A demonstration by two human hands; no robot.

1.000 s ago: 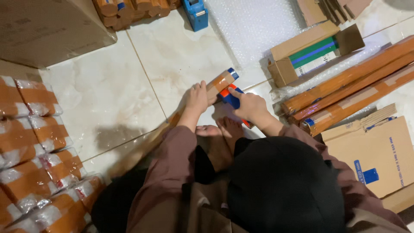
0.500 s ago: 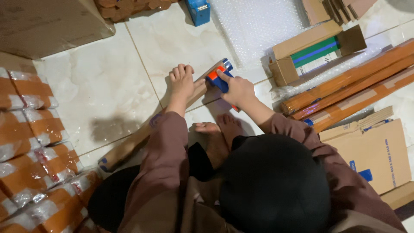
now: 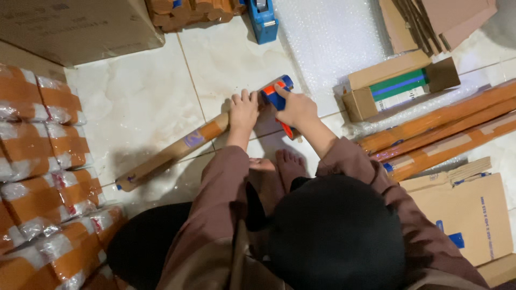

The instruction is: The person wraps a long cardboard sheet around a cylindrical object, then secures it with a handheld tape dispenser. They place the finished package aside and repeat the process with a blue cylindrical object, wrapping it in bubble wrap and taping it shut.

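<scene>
A long, slim brown package (image 3: 177,150) lies slantwise on the tiled floor in front of my bare feet (image 3: 287,164). My left hand (image 3: 244,110) presses down flat on its upper part, fingers together. My right hand (image 3: 295,107) grips a blue and orange tape dispenser (image 3: 275,95), held against the package's far end. My index finger lies along the top of the dispenser. The package's tip is hidden under the dispenser and hand.
A second blue tape dispenser (image 3: 263,19) stands at the back beside a bubble wrap sheet (image 3: 333,37). To the right are an open carton (image 3: 398,86), several long orange packages (image 3: 446,126) and flat cardboard (image 3: 467,209). Bubble-wrapped orange packets (image 3: 37,161) are stacked at left, behind them a big box (image 3: 75,24).
My right hand has moved the dispenser up to the far end of the package. My left hand lifted with spread fingers, then settled flat on the package beside it.
</scene>
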